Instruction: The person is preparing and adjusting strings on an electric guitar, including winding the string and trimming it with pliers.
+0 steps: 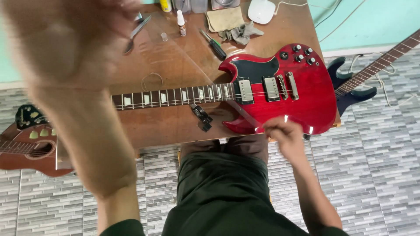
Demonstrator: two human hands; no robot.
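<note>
Grey tiled flooring surrounds our brown wooden desk (175, 126), with a turquoise wall behind it. Our right hand (284, 135) has its grip pinched shut at the near edge of the red electric guitar (280, 94); whether anything thin sits between the fingertips we cannot tell. The guitar body lies flat on the desk just beyond that grip, touching it at the lower rim, and its neck (170, 97) stretches away from the grip toward our other side. A small black string winder (201, 117) rests on the desk beside the neck, a short way across from the grip.

Our left hand (65, 35) is raised close to the camera and badly blurred; we cannot tell whether its grip is released or clenched. Farther from the right grip, past the guitar body, lie a green-handled screwdriver (213, 44), a small dropper bottle (180, 22), a crumpled grey rag (240, 33) and a white computer mouse (261, 10). An acoustic guitar (26, 148) leans below the left arm, and a dark blue guitar (354, 89) sits on the floor beyond the red body.
</note>
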